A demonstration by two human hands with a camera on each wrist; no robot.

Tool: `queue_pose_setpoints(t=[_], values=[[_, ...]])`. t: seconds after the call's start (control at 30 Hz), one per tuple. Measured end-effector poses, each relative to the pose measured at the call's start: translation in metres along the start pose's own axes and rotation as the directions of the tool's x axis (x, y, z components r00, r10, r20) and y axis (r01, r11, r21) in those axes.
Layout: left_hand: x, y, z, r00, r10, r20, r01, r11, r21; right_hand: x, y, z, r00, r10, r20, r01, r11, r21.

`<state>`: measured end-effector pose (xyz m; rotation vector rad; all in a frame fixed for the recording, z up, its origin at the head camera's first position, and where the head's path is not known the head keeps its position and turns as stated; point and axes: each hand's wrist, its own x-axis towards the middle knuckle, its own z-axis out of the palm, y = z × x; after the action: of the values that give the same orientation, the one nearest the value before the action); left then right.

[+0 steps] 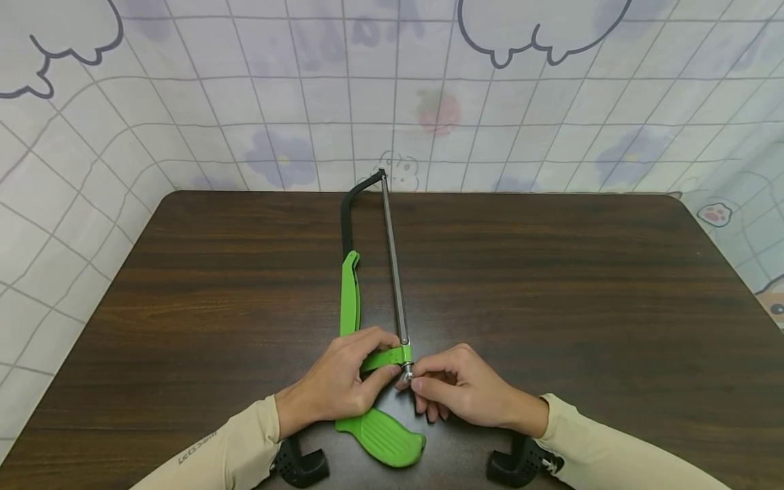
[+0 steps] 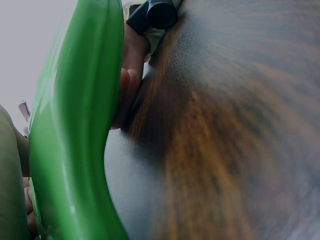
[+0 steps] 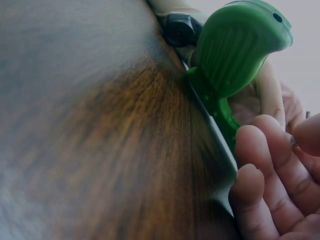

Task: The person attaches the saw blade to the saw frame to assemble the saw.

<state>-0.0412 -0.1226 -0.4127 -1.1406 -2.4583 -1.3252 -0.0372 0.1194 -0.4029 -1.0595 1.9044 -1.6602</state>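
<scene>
Left grip [image 1: 346, 381] clasps green-framed hacksaw [image 1: 350, 292] over desk [image 1: 582, 292]; right grip [image 1: 465, 389] pinches apparent wing nut [image 1: 407, 371] at near end of blade [image 1: 395, 272].

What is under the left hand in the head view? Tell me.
The hacksaw's green frame runs under the left hand, with the green grip showing on the near side; the hand covers the stretch between.

My hacksaw [image 1: 350, 299] is bright green, black near the brown, wood-grained tabletop's [image 1: 582, 292] far edge, its blade [image 1: 394, 265] silver. My sleeves [image 1: 229, 446] are cream, the left dark-lettered; beyond that edge, a white backdrop [image 1: 373, 102] bears grey grid lines and purple flowers [image 1: 282, 158].
</scene>
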Motion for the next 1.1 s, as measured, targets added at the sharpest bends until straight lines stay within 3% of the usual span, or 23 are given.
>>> queue_pose_setpoints(t=[0.6, 1.1], values=[[-0.0012, -0.0007, -0.0001, 1.0, 0.006, 0.004, -0.006, 1.0, 0.008, 0.0, 0.0009, 0.0003, 1.0, 0.009, -0.008, -0.009, 1.0, -0.016], [-0.0009, -0.0011, 0.0, 1.0, 0.0, 0.008, 0.0, 1.0, 0.01, 0.0009, -0.003, 0.0029, 0.995, 0.088, -0.042, -0.09, 0.994, -0.057]])
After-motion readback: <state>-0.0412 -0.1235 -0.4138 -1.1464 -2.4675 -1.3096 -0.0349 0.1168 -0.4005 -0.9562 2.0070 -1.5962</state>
